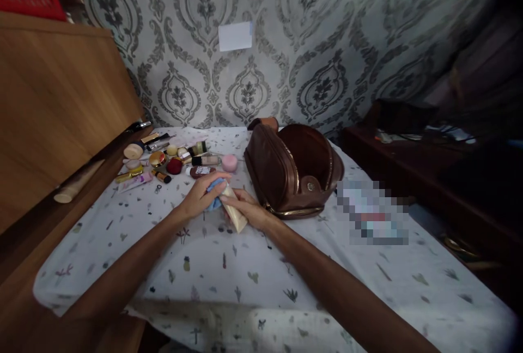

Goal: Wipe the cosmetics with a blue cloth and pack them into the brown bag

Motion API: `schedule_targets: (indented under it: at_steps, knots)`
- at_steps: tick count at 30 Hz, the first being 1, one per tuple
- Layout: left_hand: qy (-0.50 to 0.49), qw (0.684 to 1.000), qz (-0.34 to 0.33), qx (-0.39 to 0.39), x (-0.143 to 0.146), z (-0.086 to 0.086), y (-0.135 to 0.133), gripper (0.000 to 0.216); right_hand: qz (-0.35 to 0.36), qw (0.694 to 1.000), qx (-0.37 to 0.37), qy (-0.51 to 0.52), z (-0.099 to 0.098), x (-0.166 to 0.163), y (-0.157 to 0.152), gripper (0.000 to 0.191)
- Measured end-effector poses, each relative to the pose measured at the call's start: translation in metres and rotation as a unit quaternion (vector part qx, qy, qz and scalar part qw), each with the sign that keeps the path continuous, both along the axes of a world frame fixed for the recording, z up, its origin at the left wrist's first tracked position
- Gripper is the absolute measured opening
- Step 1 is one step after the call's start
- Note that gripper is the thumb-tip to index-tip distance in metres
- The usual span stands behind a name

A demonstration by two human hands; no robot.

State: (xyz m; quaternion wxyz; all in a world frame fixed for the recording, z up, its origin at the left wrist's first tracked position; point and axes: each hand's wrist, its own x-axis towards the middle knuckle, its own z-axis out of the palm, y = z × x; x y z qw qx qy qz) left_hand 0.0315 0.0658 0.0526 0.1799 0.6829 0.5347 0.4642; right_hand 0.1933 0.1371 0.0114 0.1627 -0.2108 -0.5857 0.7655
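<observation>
My left hand [199,195] is closed on a small blue cloth [214,204], pressed against the upper end of a cream-coloured squeeze tube [235,219]. My right hand [252,210] grips the same tube from the right, its flat end pointing down toward me. Just beyond my hands lie a brown bottle with a white cap [201,171] and a round pink jar [229,163]. To the right of my hands stands a brown leather bag [267,170] with its zipped top gaping. Fingers hide part of the tube and cloth.
Several cosmetics lie at the back left, among them a red round item [174,166] and a compact [133,151]. A wooden cabinet [61,119] borders the left side. A blurred-out item [373,214] lies right of the bag. The patterned tablecloth [229,287] covers the table.
</observation>
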Motion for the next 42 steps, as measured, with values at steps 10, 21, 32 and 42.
schedule_targets:
  at_steps: [10, 21, 32, 42]
  knots:
    - [0.125, 0.988, 0.090, -0.010, 0.004, -0.015, -0.015, 0.031, -0.005, 0.905, 0.392, -0.168, 0.011, -0.002, -0.014, 0.036]
    - [-0.126, 0.972, 0.125, -0.155, -0.008, -0.023, -0.004, 0.043, -0.025, 0.827, 0.505, -0.245, 0.024, 0.001, -0.030, 0.051]
    - [-0.282, 0.950, 0.058, -0.122, -0.014, -0.020, -0.004, 0.034, -0.055, 0.963, 0.262, 0.018, 0.005, -0.002, -0.011, 0.038]
    - [-0.201, 0.964, 0.014, -0.173, -0.020, -0.021, -0.007, 0.048, -0.072, 0.997, 0.021, 0.010, 0.013, 0.000, -0.011, 0.039]
